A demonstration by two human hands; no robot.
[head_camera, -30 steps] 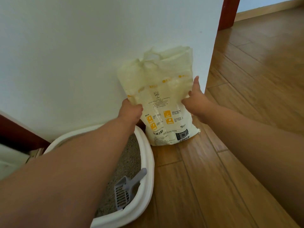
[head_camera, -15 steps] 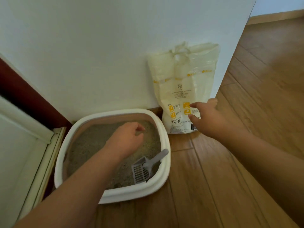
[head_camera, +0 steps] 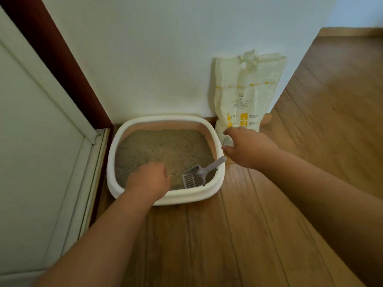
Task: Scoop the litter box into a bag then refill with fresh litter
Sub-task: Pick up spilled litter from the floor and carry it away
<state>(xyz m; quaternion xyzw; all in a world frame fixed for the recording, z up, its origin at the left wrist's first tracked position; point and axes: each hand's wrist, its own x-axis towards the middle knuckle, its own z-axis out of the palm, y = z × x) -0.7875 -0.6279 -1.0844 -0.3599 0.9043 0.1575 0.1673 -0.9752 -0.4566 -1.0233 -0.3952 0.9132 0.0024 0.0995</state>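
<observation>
No text can be read. The only printed matter is on the litter bag (head_camera: pixel 246 94), which leans upright against the wall at 1 o'clock from the litter box (head_camera: pixel 165 195). Its face carries a row of small yellow marks across the upper part, a small dark emblem with several lines of fine grey print below it, and yellow square icons with tiny captions beside them near the bottom. All of the print is too small and blurred to make out. No brand, number or sign is legible.

litter bag (head_camera: pixel 246 94) print illegible, base hidden
</observation>
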